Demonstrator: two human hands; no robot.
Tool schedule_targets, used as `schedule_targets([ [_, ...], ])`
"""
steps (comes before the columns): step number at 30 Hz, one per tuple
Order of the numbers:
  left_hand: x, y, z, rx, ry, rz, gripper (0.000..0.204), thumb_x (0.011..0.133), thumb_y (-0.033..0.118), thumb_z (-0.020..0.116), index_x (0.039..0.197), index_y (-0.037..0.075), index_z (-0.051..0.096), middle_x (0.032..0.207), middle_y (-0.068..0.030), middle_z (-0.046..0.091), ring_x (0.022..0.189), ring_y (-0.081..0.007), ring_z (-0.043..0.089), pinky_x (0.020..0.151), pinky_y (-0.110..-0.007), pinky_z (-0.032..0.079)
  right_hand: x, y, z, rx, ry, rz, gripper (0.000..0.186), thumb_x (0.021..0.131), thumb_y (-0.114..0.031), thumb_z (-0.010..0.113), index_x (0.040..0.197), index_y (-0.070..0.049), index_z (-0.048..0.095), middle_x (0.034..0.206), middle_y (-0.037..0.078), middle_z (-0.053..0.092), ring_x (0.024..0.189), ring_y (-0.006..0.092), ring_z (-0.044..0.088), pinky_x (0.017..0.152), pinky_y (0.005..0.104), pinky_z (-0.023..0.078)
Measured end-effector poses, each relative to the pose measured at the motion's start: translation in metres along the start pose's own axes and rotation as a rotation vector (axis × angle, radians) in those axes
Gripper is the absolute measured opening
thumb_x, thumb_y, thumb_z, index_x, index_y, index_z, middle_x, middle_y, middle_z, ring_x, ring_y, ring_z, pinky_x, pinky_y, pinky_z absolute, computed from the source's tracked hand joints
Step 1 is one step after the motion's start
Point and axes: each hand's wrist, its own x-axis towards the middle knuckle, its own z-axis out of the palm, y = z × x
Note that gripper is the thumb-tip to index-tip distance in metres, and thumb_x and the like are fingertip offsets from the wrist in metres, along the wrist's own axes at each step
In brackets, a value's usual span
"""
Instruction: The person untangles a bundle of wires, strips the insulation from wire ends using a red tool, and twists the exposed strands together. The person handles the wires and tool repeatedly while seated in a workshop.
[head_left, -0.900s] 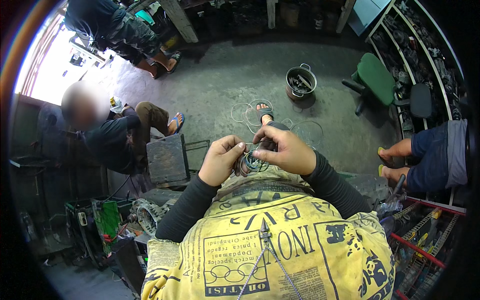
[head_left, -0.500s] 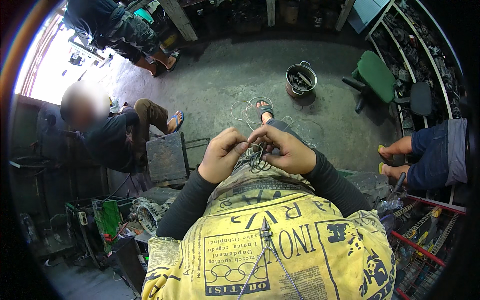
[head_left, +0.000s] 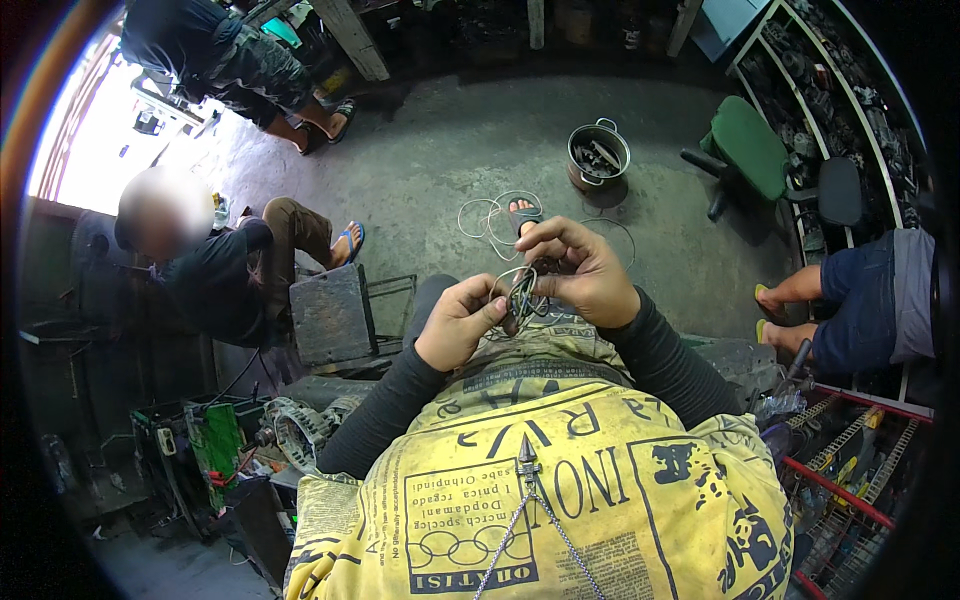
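Note:
A tangled bundle of thin wires (head_left: pixel 523 297), some pale and some dark, is held between my two hands above my lap. My left hand (head_left: pixel 460 322) pinches its left side between thumb and fingers. On the other side, my right hand (head_left: pixel 590 275) grips the upper right part with thumb and bent fingers, the index finger arched above it. Both sets of fingertips are partly hidden by the loops. Loose pale loops of wire (head_left: pixel 463 222) trail on the floor beside my sandalled foot (head_left: pixel 523 212).
A two-handled metal pot (head_left: pixel 572 165) with dark parts inside stands ahead on the floor. Right of it are a green chair (head_left: pixel 745 150) and shelves of parts (head_left: pixel 800 75). A seated person (head_left: pixel 215 270) and a dark block (head_left: pixel 328 315) are at left; two other people stand farther off.
My hands were close together at the top of the bundle; now they are farther apart. The left has shifted right and down, the right has risen with its index finger lifted, and the bundle is higher.

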Motion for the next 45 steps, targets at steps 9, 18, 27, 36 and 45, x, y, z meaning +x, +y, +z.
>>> schedule_targets([
  [9, 0.007, 0.043, 0.003, 0.25, 0.082, -0.005, 0.016, 0.09, 0.012, 0.061, 0.1, 0.0, 0.058, 0.075, 0.0005, 0.055, 0.063, -0.0066, 0.05, 0.057, -0.022, 0.042, 0.002, -0.022, -0.014, -0.497, -0.109, -0.069, 0.027, 0.077, -0.001, 0.067, 0.103, -0.007, 0.064, 0.098, 0.006, 0.065, 0.088, 0.0169, 0.061, 0.075, 0.027, 0.048],
  [18, 0.005, 0.004, -0.001, 0.103, 0.142, -0.023, 0.015, 0.083, 0.006, 0.057, 0.097, 0.0, 0.056, 0.094, -0.0033, 0.058, 0.088, -0.0097, 0.053, 0.081, -0.023, 0.04, -0.018, 0.026, 0.001, -0.375, -0.039, -0.102, 0.028, 0.075, 0.001, 0.065, 0.102, -0.007, 0.061, 0.093, 0.009, 0.054, 0.079, 0.02, 0.056, 0.067, 0.03, 0.046],
  [27, 0.008, -0.024, 0.007, -0.016, 0.229, 0.018, 0.007, 0.085, 0.004, 0.058, 0.09, 0.002, 0.055, 0.083, -0.001, 0.059, 0.071, -0.007, 0.053, 0.063, -0.02, 0.041, -0.024, 0.014, -0.006, -0.439, -0.086, 0.129, 0.027, 0.077, -0.011, 0.066, 0.102, -0.003, 0.057, 0.081, 0.011, 0.06, 0.072, 0.02, 0.057, 0.065, 0.0322, 0.044],
  [36, -0.004, -0.019, 0.012, 0.148, 0.354, 0.199, 0.007, 0.087, 0.007, 0.06, 0.088, 0.001, 0.057, 0.084, -0.0024, 0.059, 0.075, -0.009, 0.054, 0.067, -0.022, 0.043, -0.019, 0.019, 0.013, -0.695, -0.05, -0.026, 0.029, 0.079, -0.021, 0.066, 0.099, -0.004, 0.054, 0.081, 0.016, 0.061, 0.073, 0.0328, 0.062, 0.065, 0.0404, 0.047],
  [45, -0.014, -0.004, -0.001, -0.091, 0.412, 0.116, 0.014, 0.085, 0.008, 0.061, 0.094, -0.001, 0.059, 0.083, -0.002, 0.059, 0.075, -0.0094, 0.053, 0.069, -0.022, 0.042, -0.007, 0.012, 0.009, -0.931, -0.213, -0.115, 0.039, 0.078, -0.015, 0.067, 0.115, -0.009, 0.057, 0.102, 0.014, 0.065, 0.09, 0.0328, 0.063, 0.075, 0.0391, 0.052],
])
